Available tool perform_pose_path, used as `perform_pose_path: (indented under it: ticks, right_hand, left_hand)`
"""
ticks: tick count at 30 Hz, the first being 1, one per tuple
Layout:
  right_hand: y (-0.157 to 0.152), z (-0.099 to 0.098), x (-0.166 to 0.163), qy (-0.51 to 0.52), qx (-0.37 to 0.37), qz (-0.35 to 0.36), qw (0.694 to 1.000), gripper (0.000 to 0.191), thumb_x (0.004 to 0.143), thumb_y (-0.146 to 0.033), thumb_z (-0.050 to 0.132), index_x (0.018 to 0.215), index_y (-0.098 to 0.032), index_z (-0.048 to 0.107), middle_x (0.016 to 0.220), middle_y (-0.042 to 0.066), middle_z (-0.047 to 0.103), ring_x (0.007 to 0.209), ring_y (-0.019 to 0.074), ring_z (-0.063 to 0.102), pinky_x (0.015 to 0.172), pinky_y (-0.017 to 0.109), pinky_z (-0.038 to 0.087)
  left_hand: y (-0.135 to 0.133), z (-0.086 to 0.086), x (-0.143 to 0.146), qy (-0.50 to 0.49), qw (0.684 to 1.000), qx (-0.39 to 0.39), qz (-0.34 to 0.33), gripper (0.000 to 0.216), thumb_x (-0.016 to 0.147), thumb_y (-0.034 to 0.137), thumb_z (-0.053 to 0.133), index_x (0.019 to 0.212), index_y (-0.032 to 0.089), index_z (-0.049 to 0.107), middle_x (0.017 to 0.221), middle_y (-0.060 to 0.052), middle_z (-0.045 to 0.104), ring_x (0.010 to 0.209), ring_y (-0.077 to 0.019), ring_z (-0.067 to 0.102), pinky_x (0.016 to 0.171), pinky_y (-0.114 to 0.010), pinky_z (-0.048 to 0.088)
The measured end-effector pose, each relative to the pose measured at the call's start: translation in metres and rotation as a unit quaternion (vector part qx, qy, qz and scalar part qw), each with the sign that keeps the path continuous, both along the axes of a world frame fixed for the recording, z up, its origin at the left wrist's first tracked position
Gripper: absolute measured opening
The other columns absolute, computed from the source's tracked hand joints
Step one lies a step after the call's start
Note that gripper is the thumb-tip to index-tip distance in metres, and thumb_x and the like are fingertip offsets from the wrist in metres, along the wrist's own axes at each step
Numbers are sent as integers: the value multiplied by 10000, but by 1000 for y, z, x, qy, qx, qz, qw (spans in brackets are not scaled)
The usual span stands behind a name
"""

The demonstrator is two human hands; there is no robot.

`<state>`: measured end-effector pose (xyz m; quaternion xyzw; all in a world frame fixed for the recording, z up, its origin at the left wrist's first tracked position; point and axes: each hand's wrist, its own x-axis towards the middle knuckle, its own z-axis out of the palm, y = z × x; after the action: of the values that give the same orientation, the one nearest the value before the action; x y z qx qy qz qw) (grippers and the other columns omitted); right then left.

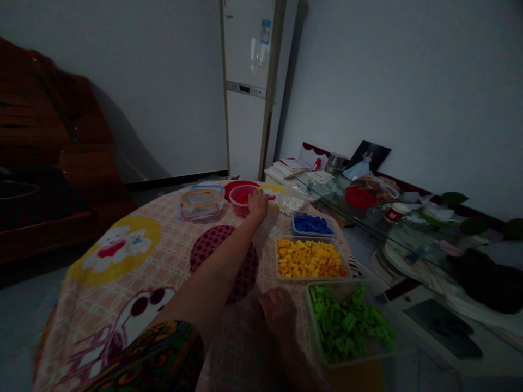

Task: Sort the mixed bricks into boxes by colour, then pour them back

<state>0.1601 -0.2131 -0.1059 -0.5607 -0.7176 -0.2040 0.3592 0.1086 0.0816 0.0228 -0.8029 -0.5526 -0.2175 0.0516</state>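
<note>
My left hand [258, 204] reaches across the round table to a translucent pinkish-red bowl [239, 208]. Its fingers are closed over the bowl's right rim; the fingertips are partly hidden. Something red shows inside the bowl. My right hand [278, 309] rests low on the patterned tablecloth [163, 250], its fingers curled and nothing visible in them. Beside it, on the right, stands a clear tub of green toy bricks [349, 321]. Farther back are a tub of yellow bricks [310, 258] and a smaller tub of blue bricks [312, 224].
Stacked clear lidded containers [201, 202] stand left of the bowl. White pieces in clear plastic [291, 203] lie behind the blue tub. A cluttered glass table [379, 228] adjoins on the right, holding a red bowl [360, 197] and a paper cup [396, 212].
</note>
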Motion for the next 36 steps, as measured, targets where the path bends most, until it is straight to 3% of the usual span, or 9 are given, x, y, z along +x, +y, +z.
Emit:
perform_pose_path:
  ticks: [3,6,10,13,22,28,32,36]
  right_hand:
    - [2,1,-1,-3,10,6,1000,303,997,-205,499,718,-238,613,693,16,575,713,185,465,686,320,318]
    - [2,0,0,-9,20,7,1000,269,986,-206,526,739,-236,630,683,16,562,713,185,466,679,318,311]
    - [1,-2,-2,1,27,-14,1000,265,967,-215,541,724,-236,645,670,23,540,701,186,463,678,325,305]
    - [0,-2,-4,10,25,-13,1000,253,960,-208,521,748,-242,655,679,25,560,700,188,480,682,331,315]
    - [-8,3,-4,26,-51,-6,998,199,982,-229,552,834,-246,684,755,23,641,726,176,534,660,320,334]
    - [-1,5,-1,12,-9,9,1000,252,972,-209,556,729,-231,624,699,11,597,720,176,502,682,318,331]
    - [0,6,-2,11,-7,6,1000,230,933,-154,563,720,-231,600,690,8,577,725,180,488,683,318,313]
    - [-6,16,-7,34,-61,9,998,169,897,-168,560,740,-227,586,729,15,575,747,189,489,701,331,312]
  left_hand:
    - [1,6,14,15,997,36,-62,389,937,86,429,1226,177,673,1356,-164,585,1283,-281,491,1031,-427,405]
    - [1,8,42,51,988,12,-145,394,928,69,444,1247,174,650,1294,-138,620,1204,-242,557,973,-365,454]
    - [-1,3,72,89,984,-18,-155,367,942,47,410,1206,124,653,1183,-159,655,1151,-245,609,919,-342,483]
    - [0,-1,76,105,980,-8,-169,353,949,40,409,1201,113,645,1145,-172,659,1137,-248,633,922,-344,482]
    - [7,-9,58,114,970,-10,-215,320,958,78,446,1192,137,656,1129,-166,678,1062,-236,665,879,-341,489]
    - [0,-3,45,101,972,11,-213,297,955,92,452,1114,137,699,1066,-160,699,1082,-235,641,876,-330,482]
    - [-8,-3,25,76,977,10,-199,287,926,89,507,1093,159,730,1074,-143,717,1091,-228,645,898,-326,486]
    - [-24,-6,-6,65,976,1,-206,337,915,82,508,1133,184,743,1085,-127,731,1085,-219,652,904,-318,495]
